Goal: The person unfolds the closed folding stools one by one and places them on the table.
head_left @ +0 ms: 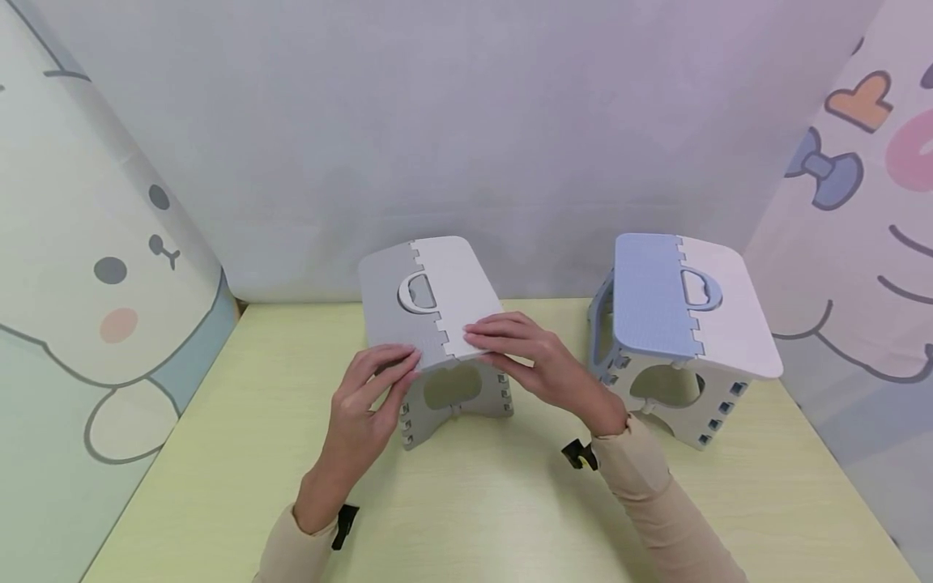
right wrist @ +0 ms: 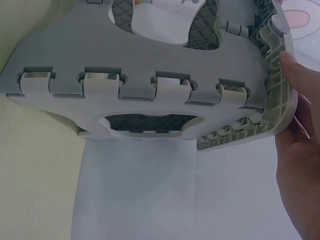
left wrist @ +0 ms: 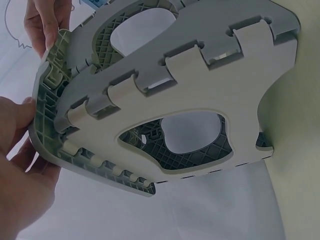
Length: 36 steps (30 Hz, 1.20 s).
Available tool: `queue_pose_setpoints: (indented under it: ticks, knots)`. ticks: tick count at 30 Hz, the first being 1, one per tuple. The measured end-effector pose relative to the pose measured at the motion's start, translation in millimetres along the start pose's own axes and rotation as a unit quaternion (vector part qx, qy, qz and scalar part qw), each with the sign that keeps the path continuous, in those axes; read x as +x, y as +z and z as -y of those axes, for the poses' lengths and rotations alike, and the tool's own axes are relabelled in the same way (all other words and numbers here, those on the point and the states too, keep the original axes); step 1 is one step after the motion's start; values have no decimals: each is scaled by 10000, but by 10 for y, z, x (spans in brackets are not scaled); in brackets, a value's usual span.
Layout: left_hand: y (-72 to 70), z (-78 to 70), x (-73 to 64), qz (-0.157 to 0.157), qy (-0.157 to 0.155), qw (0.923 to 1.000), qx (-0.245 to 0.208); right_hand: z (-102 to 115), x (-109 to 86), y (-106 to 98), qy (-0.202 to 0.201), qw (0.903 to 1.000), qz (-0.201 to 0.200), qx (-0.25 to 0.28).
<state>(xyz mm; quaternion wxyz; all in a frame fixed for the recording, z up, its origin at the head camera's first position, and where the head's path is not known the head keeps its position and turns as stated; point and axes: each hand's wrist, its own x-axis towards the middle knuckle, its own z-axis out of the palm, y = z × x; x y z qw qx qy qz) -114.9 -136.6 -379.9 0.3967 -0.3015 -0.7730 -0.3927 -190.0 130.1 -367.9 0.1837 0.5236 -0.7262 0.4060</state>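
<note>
A grey-and-white folding step stool (head_left: 466,283) stands unfolded, its seat flat on top and a white loop handle in the middle. My left hand (head_left: 368,397) holds the near edge on the grey half, fingers on the top and thumb at the rim. On the white half, my right hand (head_left: 535,356) grips the same edge, fingertips on top and thumb against the front. From below, the left wrist view shows the stool's hinged leg panel (left wrist: 195,85) and ribbed seat rim. The right wrist view shows the thumb on the seat rim (right wrist: 285,105).
To the right stands a blue-and-white folding step stool (head_left: 656,300), also unfolded. Both stools are on a pale yellow table (head_left: 466,502). A grey-white backdrop (head_left: 466,146) rises behind it, with cartoon-printed cloth (head_left: 95,243) at the sides.
</note>
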Motion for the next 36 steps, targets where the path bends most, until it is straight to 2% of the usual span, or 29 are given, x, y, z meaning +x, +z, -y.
queue_pose_setpoints:
  ticks: [17, 26, 36]
  knots:
    - [-1, -2, 13, 19, -54, 10000, 22, -2, 3, 24, -5, 10000, -3, -59]
    - [-8, -2, 28, 156, -171, 9997, -58, -11, -10, 16, 45, 10000, -20, -33]
    - [3, -17, 23, 39, -45, 10000, 50, 24, 1, 2, 66, 9999, -86, 62]
